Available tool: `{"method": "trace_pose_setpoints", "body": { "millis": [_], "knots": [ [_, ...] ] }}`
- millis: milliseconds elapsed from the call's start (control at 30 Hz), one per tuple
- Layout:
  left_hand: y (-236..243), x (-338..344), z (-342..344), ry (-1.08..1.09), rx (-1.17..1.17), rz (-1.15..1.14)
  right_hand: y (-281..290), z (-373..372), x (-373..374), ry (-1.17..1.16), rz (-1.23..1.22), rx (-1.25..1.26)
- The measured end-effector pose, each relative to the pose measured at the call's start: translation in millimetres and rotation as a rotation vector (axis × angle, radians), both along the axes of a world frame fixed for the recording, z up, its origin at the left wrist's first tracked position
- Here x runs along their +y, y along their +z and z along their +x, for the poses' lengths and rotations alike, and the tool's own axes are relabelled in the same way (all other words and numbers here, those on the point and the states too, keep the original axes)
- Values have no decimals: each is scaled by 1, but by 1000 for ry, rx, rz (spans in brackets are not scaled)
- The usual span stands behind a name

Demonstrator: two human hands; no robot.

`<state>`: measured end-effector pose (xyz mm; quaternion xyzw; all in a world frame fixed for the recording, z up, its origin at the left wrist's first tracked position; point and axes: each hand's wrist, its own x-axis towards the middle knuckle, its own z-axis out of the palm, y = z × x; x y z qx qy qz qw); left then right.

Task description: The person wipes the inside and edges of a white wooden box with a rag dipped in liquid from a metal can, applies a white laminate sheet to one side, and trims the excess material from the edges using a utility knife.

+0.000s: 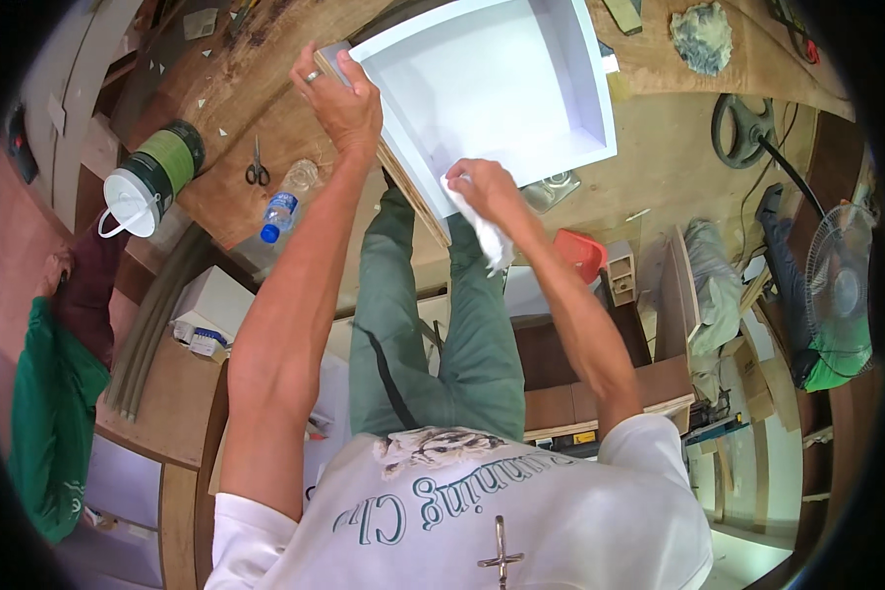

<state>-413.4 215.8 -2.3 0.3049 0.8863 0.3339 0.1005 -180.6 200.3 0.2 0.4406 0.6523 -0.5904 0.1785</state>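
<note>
A white open box (492,74), like a drawer, rests tilted on the workbench ahead of me, its inside facing up. Bare wood shows along its left side. My left hand (339,108), a ring on one finger, is closed around the box's far left corner, by a grey-faced wooden end. At the near edge, my right hand (490,195) pinches a crumpled white cloth (487,236) against the rim. Most of the cloth hangs below my fingers.
Left on the bench lie scissors (257,165), a water bottle (279,216) and a tub (153,177). A crumpled cloth (702,39) lies far right. A fan (838,280) stands right; a red dustpan-like piece (580,254) is nearer. Another person's green sleeve (54,403) is at left.
</note>
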Motion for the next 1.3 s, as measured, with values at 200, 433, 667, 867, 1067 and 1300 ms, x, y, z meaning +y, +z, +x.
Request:
{"method": "trace_pose_setpoints", "body": {
  "millis": [200, 433, 667, 867, 1067, 1300],
  "knots": [
    [-3, 1, 2, -5, 7, 14, 26, 18, -34, 232, 323, 14],
    [-2, -2, -2, -15, 39, 8, 34, 35, -7, 101, 208, 20],
    [-2, 5, 3, 8, -28, 7, 14, 29, -45, 35, 403, 97],
    [-2, 1, -1, -1, 16, 19, 26, 11, -45, 45, 440, 71],
    [-5, -6, -7, -4, 57, -10, 23, 19, -40, 80, 380, 65],
    [-3, 1, -1, 14, -13, 36, 37, 16, -62, -62, 363, 28]
  ]
}}
